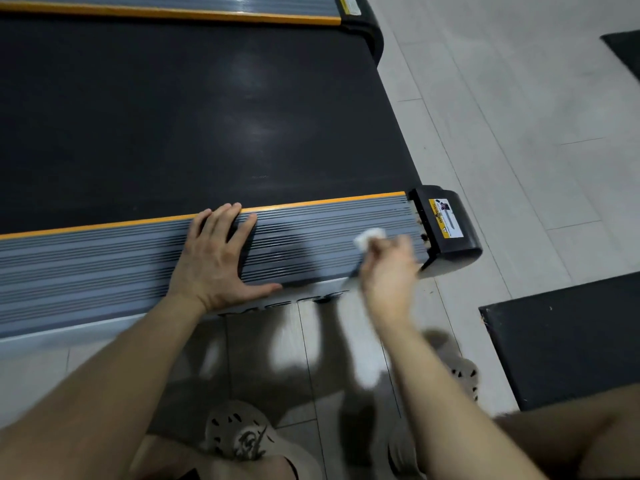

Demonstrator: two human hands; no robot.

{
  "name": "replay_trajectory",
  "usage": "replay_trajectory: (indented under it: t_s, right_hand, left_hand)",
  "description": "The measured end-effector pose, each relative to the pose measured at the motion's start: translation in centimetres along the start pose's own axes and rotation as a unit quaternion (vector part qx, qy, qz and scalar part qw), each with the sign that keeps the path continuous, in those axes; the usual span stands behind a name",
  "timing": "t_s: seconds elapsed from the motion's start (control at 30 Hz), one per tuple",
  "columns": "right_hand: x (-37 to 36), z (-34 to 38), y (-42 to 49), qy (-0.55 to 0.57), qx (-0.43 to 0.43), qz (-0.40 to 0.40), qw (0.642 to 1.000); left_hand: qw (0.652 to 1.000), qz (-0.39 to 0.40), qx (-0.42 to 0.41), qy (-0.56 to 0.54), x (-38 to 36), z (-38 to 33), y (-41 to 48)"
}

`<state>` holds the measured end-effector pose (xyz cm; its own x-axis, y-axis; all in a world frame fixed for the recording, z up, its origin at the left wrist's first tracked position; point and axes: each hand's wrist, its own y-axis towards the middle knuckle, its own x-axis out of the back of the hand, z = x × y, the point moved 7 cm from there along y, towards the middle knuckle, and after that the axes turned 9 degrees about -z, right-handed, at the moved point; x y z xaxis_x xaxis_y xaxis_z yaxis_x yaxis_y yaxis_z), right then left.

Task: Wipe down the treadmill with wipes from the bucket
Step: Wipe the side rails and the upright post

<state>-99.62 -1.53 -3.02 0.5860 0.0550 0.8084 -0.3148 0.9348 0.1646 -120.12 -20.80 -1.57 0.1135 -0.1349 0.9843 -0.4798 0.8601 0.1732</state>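
The treadmill lies across the view with a wide black belt (pixel 194 116) and a grey ribbed side rail (pixel 104 265) edged in orange. My left hand (pixel 221 258) rests flat on that near rail, fingers spread and straight. My right hand (pixel 389 268), blurred by motion, grips a small white wipe (pixel 370 236) and holds it against the rail near its rear end. Just right of the wipe sits the black end cap (pixel 446 223) with a warning sticker. The bucket is out of sight.
Grey floor tiles (pixel 519 116) spread to the right of the treadmill. A black mat (pixel 571 341) lies at the right, another dark mat corner (pixel 627 50) at the top right. My feet in beige clogs (pixel 242 434) stand on the floor below the rail.
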Motion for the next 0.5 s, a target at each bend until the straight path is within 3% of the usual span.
replay_trajectory:
  t_s: [0.13,0.23,0.33,0.4,0.47,0.5]
  right_hand:
    - [-3.5,9.6,-7.4,0.116,0.167,0.123,0.971]
    - [-3.1,8.3,-6.1,0.14,0.209,0.166,0.954]
    - [-0.7,0.5,0.0,0.048,0.155,0.101,0.982]
    - [2.1,-4.4,4.5,-0.023,0.049,0.032,0.998]
    - [3.4,-5.5,5.8,-0.052,-0.029,-0.01,0.998]
    - [3.2,-4.0,5.2,-0.037,-0.014,-0.014,0.999]
  left_hand:
    - [1.0,-0.004,0.006,-0.015,-0.1,0.2,-0.1]
    - [1.0,-0.002,0.002,-0.011,-0.1,0.2,0.0]
    - [1.0,0.002,0.003,-0.006,0.0,0.1,0.0]
    - [1.0,-0.002,0.004,-0.005,0.1,0.1,0.0]
    - [1.0,0.002,-0.001,-0.008,0.1,0.0,-0.1]
    - [1.0,0.001,0.001,-0.009,0.1,-0.1,-0.1]
